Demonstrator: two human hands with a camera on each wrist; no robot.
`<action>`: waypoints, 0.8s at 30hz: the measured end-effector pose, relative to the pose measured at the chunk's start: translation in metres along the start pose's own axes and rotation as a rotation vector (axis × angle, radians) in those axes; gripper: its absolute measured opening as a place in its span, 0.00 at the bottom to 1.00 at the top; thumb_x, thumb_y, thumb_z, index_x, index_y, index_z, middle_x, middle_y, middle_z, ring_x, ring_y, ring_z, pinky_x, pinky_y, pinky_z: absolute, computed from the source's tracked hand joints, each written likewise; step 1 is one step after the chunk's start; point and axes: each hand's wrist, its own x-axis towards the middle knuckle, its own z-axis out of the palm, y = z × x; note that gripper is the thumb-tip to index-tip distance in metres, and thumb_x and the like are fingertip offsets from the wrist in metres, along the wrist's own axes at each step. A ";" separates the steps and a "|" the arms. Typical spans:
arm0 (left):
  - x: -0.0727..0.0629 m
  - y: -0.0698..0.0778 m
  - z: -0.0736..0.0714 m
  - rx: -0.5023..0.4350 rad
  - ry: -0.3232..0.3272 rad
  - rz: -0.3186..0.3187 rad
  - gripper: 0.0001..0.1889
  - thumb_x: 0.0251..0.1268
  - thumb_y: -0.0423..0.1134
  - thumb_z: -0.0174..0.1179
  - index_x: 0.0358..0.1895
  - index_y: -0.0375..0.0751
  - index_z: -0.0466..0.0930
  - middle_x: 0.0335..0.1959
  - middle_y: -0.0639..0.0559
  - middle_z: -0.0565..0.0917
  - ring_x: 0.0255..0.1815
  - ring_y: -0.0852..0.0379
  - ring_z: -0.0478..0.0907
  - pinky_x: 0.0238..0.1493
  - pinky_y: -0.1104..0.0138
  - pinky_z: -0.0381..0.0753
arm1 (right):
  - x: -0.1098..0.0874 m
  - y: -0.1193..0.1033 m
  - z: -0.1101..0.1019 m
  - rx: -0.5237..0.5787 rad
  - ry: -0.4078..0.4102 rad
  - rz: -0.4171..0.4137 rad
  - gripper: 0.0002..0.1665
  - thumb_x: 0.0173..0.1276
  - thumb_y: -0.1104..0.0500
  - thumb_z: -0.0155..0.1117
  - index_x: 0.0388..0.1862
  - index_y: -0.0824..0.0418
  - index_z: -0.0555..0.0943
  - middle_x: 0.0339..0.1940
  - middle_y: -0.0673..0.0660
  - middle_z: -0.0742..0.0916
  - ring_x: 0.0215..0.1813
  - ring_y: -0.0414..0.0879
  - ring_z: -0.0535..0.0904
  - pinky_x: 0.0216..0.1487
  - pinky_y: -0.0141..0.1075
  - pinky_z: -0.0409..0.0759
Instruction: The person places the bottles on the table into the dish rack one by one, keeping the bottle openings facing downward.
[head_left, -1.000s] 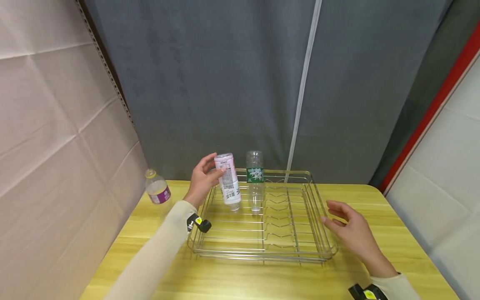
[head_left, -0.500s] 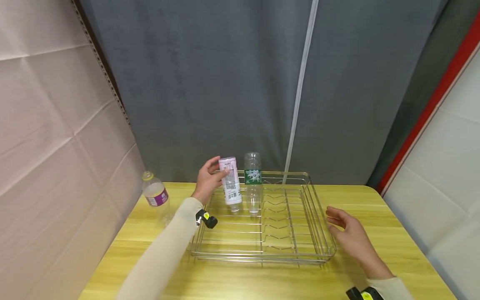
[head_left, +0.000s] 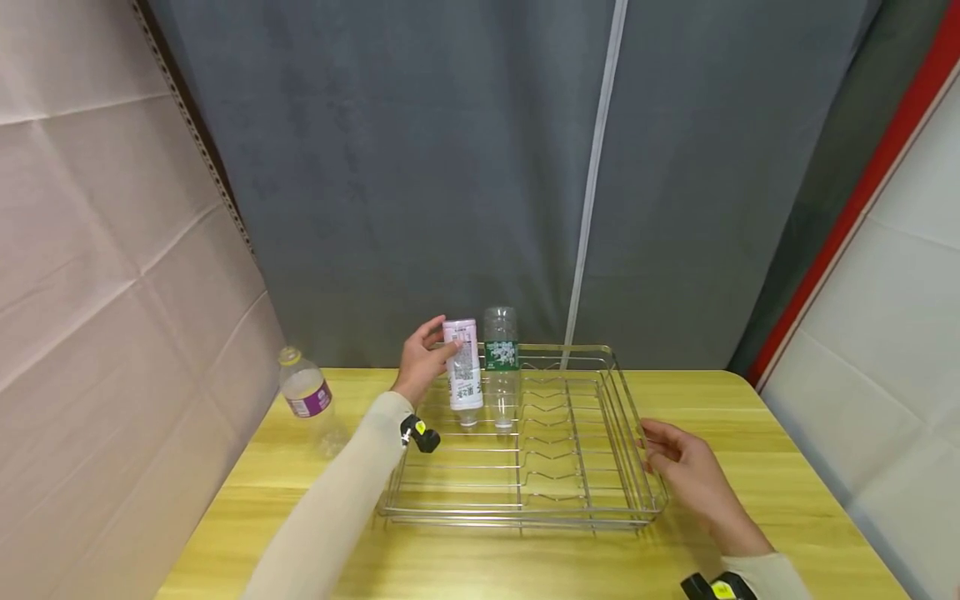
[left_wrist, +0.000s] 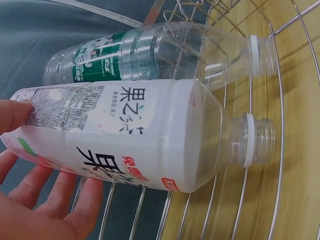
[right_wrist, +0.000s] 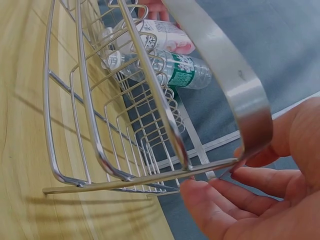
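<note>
My left hand (head_left: 422, 365) holds a pink-and-white labelled plastic bottle (left_wrist: 145, 132) upside down in the wire dish rack (head_left: 517, 512), thumb on one side and fingers on the other. Its bare threaded neck points down among the rack's wires. Right beside it, a clear bottle with a green label (head_left: 502, 357) stands upside down in the rack too. At the rack's right side, my right hand (head_left: 696, 479) has its relaxed fingertips (right_wrist: 197, 192) right at the metal rim, thumb and fingers apart.
An upright clear bottle with a yellow cap and purple label (head_left: 306, 396) stands on the wooden table (head_left: 300, 500) to the left. A grey curtain (head_left: 420, 167) hangs behind, with a white cloth wall (head_left: 75, 333) along the left.
My right hand has moved left, bringing its fingertips to the rack's rim. The bottle in my left hand now stands more upright, beside the green-labelled one.
</note>
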 end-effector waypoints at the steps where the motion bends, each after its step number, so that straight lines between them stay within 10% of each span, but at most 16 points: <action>1: 0.001 -0.001 0.000 0.000 -0.005 0.000 0.38 0.70 0.36 0.71 0.80 0.51 0.68 0.71 0.41 0.79 0.65 0.42 0.82 0.57 0.53 0.89 | 0.000 0.000 0.000 0.006 0.000 0.003 0.31 0.79 0.71 0.52 0.79 0.75 0.64 0.75 0.75 0.74 0.55 0.27 0.80 0.52 0.32 0.89; 16: 0.008 -0.009 0.008 0.062 -0.070 -0.015 0.37 0.74 0.40 0.68 0.83 0.54 0.64 0.77 0.42 0.74 0.71 0.43 0.77 0.65 0.48 0.84 | 0.000 -0.001 0.004 0.008 0.029 -0.001 0.32 0.77 0.72 0.52 0.79 0.74 0.66 0.71 0.75 0.78 0.66 0.57 0.82 0.51 0.32 0.89; 24: 0.011 -0.012 0.011 0.088 -0.067 -0.034 0.37 0.76 0.40 0.65 0.84 0.55 0.61 0.80 0.43 0.70 0.75 0.43 0.74 0.69 0.48 0.82 | 0.001 0.002 0.003 0.013 0.018 -0.009 0.32 0.77 0.73 0.52 0.79 0.74 0.65 0.72 0.75 0.77 0.60 0.38 0.82 0.52 0.33 0.89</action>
